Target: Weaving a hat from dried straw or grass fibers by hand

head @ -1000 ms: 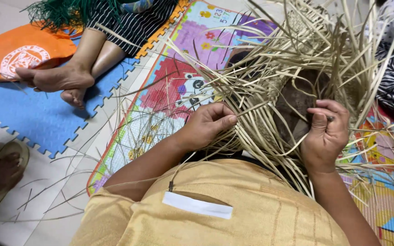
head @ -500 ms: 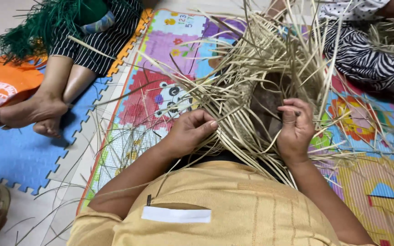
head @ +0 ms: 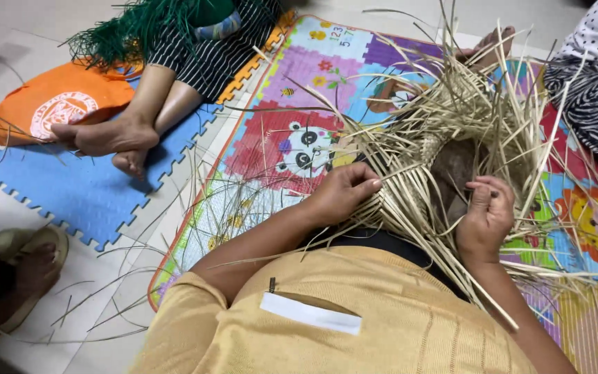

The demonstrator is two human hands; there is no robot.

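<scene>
Pale tiled floor, covered at left by a blue foam mat and an orange bag, then a bright picture mat running rightward. On the foam, a co-worker's bare feet, well apart from the work. Left hand pressed against the near side of the half-woven straw piece, fingers curled narrow on a few strands, seemingly to pin the weave flat. Right hand at the piece's right side, fingers pinched on one strip, probably for threading. Loose straw ends fanning out past the lap on all sides. Open room only toward the left floor; another person's patterned clothing crowding the right edge.
</scene>
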